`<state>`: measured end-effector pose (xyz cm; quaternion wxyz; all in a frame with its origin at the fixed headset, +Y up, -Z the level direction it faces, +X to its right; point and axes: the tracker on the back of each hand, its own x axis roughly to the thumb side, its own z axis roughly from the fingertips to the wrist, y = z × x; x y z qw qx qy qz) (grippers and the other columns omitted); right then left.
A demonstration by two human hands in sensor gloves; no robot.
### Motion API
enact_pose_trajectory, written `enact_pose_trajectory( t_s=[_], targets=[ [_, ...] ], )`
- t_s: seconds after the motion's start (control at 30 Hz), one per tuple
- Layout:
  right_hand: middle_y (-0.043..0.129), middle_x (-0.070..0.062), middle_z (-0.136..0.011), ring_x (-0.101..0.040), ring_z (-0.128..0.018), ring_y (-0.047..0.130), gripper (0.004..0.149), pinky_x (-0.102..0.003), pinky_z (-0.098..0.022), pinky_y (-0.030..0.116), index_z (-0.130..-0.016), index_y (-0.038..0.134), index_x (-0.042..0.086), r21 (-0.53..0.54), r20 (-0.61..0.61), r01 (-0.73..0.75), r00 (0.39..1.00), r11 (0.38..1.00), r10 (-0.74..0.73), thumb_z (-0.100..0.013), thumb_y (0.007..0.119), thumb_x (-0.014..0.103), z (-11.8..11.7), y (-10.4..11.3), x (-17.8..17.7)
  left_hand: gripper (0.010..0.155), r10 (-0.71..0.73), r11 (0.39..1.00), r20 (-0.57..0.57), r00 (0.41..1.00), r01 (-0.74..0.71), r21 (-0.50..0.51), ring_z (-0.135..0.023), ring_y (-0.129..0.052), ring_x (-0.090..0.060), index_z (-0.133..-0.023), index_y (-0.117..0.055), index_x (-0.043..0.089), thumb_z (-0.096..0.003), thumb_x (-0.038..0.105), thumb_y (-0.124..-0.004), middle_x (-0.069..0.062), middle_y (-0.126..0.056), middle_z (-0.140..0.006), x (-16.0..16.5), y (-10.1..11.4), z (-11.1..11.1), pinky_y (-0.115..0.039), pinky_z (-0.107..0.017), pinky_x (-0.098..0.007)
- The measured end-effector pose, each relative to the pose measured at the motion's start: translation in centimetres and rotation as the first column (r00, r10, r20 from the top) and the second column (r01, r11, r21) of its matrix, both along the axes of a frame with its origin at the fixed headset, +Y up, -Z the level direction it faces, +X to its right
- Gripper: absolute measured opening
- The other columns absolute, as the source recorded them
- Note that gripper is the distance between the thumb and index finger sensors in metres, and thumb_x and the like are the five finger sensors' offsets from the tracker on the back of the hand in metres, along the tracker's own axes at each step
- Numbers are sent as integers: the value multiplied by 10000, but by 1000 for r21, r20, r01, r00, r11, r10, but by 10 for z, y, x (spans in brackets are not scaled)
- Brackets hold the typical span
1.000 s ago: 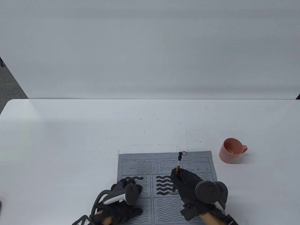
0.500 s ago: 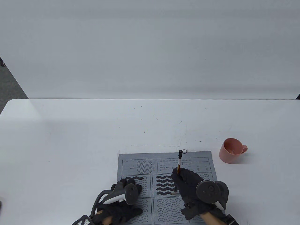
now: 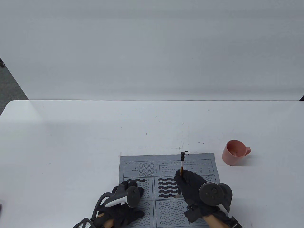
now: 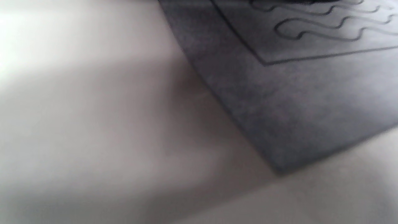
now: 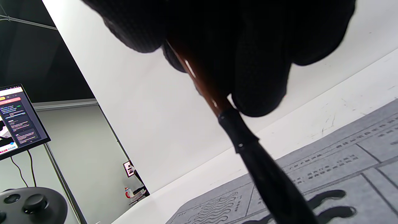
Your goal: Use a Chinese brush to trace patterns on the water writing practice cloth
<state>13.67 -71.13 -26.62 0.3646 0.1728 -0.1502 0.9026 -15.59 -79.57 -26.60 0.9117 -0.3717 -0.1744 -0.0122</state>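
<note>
A grey water writing cloth (image 3: pixel 166 161) with printed wavy outlines lies at the table's front edge. My right hand (image 3: pixel 190 185) grips a Chinese brush (image 3: pixel 182 163) upright, its tip (image 3: pixel 177 196) touching the cloth at the right end of the lowest dark wave in the middle panel. Several waves there are dark (image 3: pixel 167 187). My left hand (image 3: pixel 128 192) rests flat on the cloth's left panel. In the right wrist view my fingers (image 5: pixel 255 62) pinch the brown handle (image 5: pixel 202 84) above the black ferrule (image 5: pixel 239 133). The left wrist view shows the cloth's corner (image 4: pixel 279 124).
A pink cup (image 3: pixel 234 152) stands on the white table (image 3: pixel 95 133) to the right of the cloth. A white wall panel (image 3: pixel 152 47) rises behind the table. A monitor (image 5: pixel 18 118) shows at the left of the right wrist view.
The brush tip has moved slightly right along the lowest dark wave, lengthening it. My left hand has not moved.
</note>
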Motion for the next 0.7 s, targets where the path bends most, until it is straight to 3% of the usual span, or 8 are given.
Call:
enact_pose_trajectory(
  t_s=[0.7],
  targets=[
    [996, -153, -701, -330, -514, 1038, 375, -634, -522, 758, -813, 830, 105, 4, 27, -11, 1000, 1000, 11, -554, 729, 357, -2, 1, 3, 908, 0, 1000, 0, 1000, 0, 0, -960, 310, -347, -981, 208, 419, -455, 686, -482, 30, 340, -1026, 0, 0, 0, 77, -715, -613]
  ],
)
